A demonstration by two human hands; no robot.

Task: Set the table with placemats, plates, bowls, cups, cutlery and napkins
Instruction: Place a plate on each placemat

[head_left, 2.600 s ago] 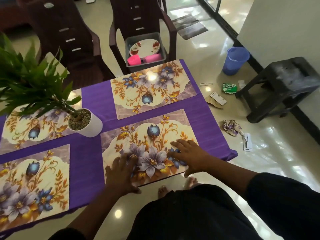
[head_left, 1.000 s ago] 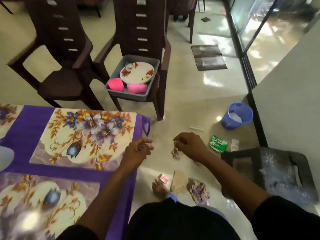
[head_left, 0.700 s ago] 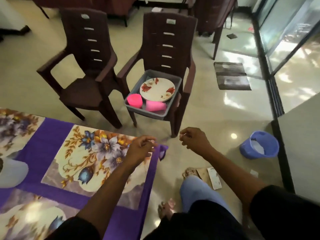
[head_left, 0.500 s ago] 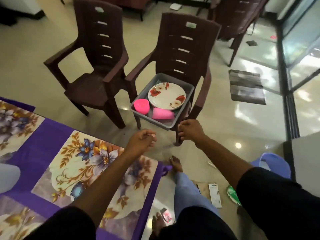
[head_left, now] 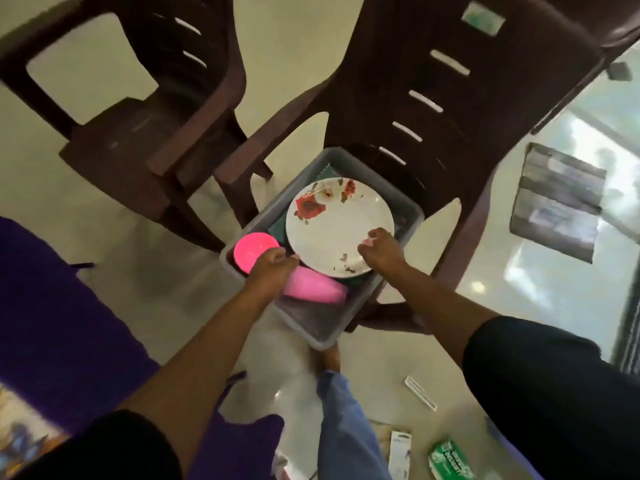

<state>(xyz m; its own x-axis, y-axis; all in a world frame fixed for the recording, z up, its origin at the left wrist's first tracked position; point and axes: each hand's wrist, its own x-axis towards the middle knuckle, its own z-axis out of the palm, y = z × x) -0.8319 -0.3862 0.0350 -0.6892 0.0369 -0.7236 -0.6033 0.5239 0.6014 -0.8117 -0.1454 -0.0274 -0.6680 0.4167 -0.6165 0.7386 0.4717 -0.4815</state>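
Note:
A white plate (head_left: pixel 337 225) with red flowers lies on top in a grey tub (head_left: pixel 320 337) on a brown chair's seat. My right hand (head_left: pixel 381 251) grips the plate's near right rim with curled fingers. At the near left rim, my left hand (head_left: pixel 273 268) curls its fingers against the plate's edge. Beside it stands a pink cup (head_left: pixel 254 249), and a second pink cup (head_left: pixel 317 291) lies on its side just below my left wrist. Something dark green (head_left: pixel 277 228) shows under the plate. A floral placemat (head_left: pixel 20 431) corner shows on the purple-clothed table (head_left: pixel 52 306) at lower left.
The tub's chair (head_left: pixel 450 98) has a second brown chair (head_left: pixel 156 133) to its left. On the glossy floor by my feet lie a green packet (head_left: pixel 450 459) and white cards (head_left: pixel 400 452). A dark doormat (head_left: pixel 561 202) lies at right.
I have stepped from the table's end up to the chair. Both hands, which hung loosely curled in the air, have reached into the tub and closed on the plate's near rim.

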